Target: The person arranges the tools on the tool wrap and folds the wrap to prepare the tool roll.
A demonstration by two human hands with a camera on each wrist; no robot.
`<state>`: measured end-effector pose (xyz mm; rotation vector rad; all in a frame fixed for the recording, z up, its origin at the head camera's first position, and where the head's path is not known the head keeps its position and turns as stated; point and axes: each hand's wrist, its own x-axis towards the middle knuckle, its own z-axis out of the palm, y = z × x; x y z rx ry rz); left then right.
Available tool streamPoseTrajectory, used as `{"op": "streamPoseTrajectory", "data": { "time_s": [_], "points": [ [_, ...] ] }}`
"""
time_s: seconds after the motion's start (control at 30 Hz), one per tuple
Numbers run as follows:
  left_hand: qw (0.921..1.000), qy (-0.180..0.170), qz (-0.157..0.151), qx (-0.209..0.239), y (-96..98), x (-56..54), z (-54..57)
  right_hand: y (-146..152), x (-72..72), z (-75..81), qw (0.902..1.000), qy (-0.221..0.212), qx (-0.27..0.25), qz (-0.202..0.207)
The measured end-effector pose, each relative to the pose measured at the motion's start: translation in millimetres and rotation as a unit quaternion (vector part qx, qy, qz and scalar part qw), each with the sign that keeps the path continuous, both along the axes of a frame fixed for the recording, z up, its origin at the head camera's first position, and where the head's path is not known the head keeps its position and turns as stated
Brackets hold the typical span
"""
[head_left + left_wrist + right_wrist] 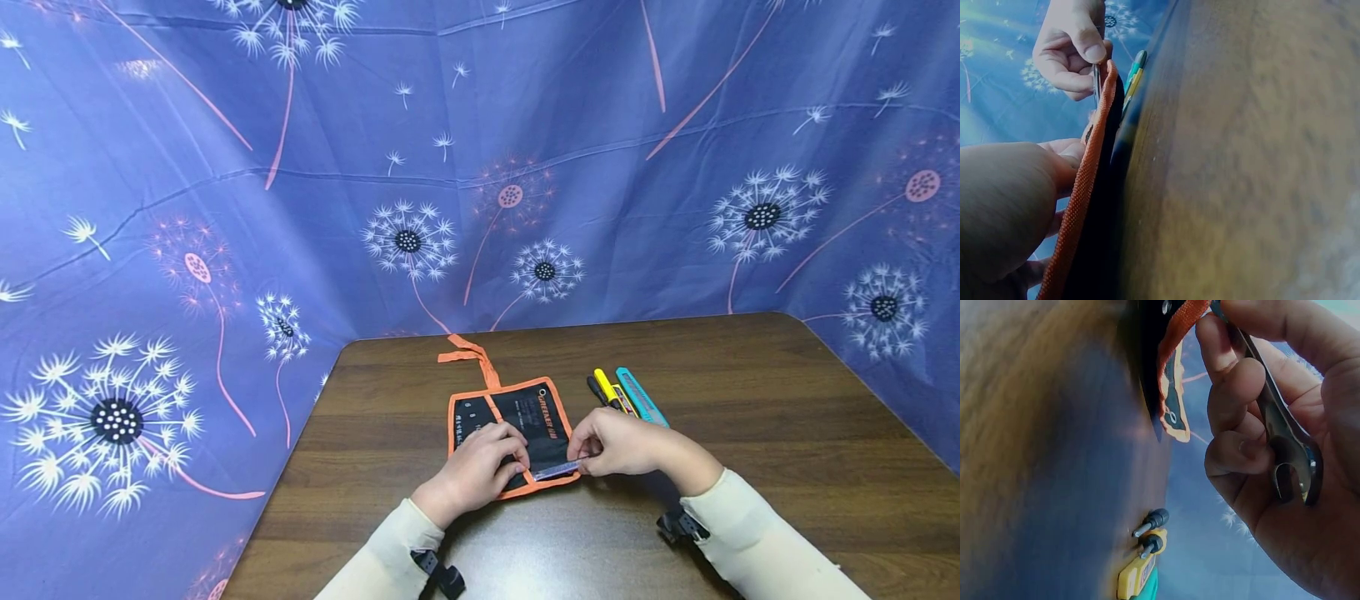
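A black tool pouch (528,412) with orange edging lies spread on the table, its printed side up. My left hand (483,462) rests over its lower part, and the fingers pinch the fabric by the orange middle strip. A shiny metal open-end wrench (1282,434) is in my right hand (618,442), held between thumb and fingers at the pouch's lower right corner. In the right wrist view the open jaw of the wrench lies towards the palm. Its other end points at the pouch pocket; how far it reaches inside is hidden.
Behind my right hand lie a yellow-and-black screwdriver (603,386), another dark-handled one beside it, and a teal utility knife (641,398). Orange ties (476,354) trail from the pouch's far edge. A blue dandelion-patterned cloth (465,208) hangs behind the wooden table (375,417).
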<state>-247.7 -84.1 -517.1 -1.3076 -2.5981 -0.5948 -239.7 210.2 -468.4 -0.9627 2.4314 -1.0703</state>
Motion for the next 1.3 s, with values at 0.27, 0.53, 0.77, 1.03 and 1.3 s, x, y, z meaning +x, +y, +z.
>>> {"op": "streamPoseTrajectory", "data": {
  "time_s": [0.27,0.53,0.77,1.03,1.3],
  "points": [
    [1.0000,-0.001,-0.006,0.001,2.8,1.9,0.7,-9,1.0,-6.3,0.9998,-0.011,0.005,0.014],
    [1.0000,0.004,-0.007,0.002,3.5,2.4,0.9,-17,2.6,-9.1,0.9997,0.006,0.012,0.019],
    [1.0000,0.000,-0.005,0.001,3.6,2.2,-0.4,-22,3.5,-8.8,0.9996,0.009,0.023,0.016],
    [1.0000,-0.001,-0.005,0.002,4.0,2.4,0.2,-25,2.9,-11.3,0.9991,0.023,0.034,0.000],
    [0.9999,-0.013,-0.006,0.004,2.8,1.5,0.4,-22,0.3,-15.1,0.9928,0.088,0.063,-0.050]
  ]
}}
